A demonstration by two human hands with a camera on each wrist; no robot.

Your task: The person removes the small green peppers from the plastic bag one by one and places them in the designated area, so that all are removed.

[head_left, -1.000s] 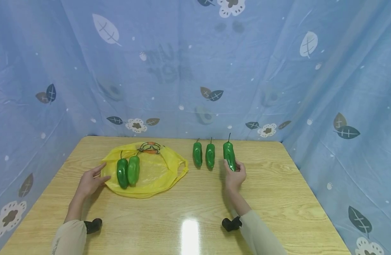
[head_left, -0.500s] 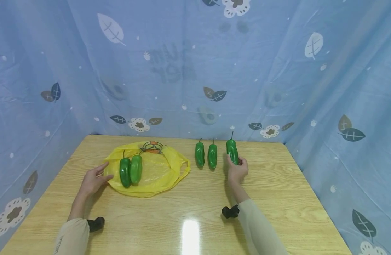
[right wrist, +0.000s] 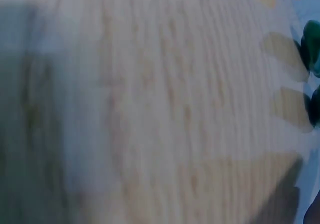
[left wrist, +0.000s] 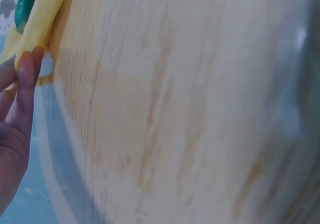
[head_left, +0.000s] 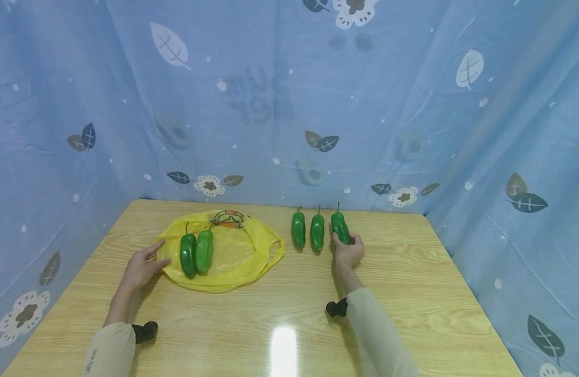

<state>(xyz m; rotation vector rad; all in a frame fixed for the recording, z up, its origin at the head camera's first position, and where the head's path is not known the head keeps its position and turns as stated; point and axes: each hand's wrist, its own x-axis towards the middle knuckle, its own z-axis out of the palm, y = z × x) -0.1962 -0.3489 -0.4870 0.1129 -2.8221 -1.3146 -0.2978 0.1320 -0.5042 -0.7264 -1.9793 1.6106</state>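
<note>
In the head view, my right hand (head_left: 349, 251) holds the lower end of a green pepper (head_left: 339, 228), its thumb at the near left side. Two more green peppers, one at the left (head_left: 298, 230) and another in the middle (head_left: 317, 233), lie beside it in a row, stems pointing away. At the left, a yellow plastic bag (head_left: 232, 256) lies spread flat with a dark green pepper (head_left: 187, 256) and a lighter one (head_left: 204, 251) on it. My left hand (head_left: 143, 266) touches the bag's left edge with thumb and fingers apart. The left wrist view shows its fingertips (left wrist: 30, 59) against the bag.
A pale wooden table (head_left: 232, 324) bears everything. Blue curtain (head_left: 265, 104) with leaf and flower prints encloses its back and sides. In the right wrist view, peppers (right wrist: 312, 49) show only at the right edge. Black wrist cameras (head_left: 145, 332) sit below both hands.
My right hand and its pepper have shifted slightly left towards the other two, and the pepper has come lower. The left hand stays at the bag's edge. The head view has shifted slightly.
</note>
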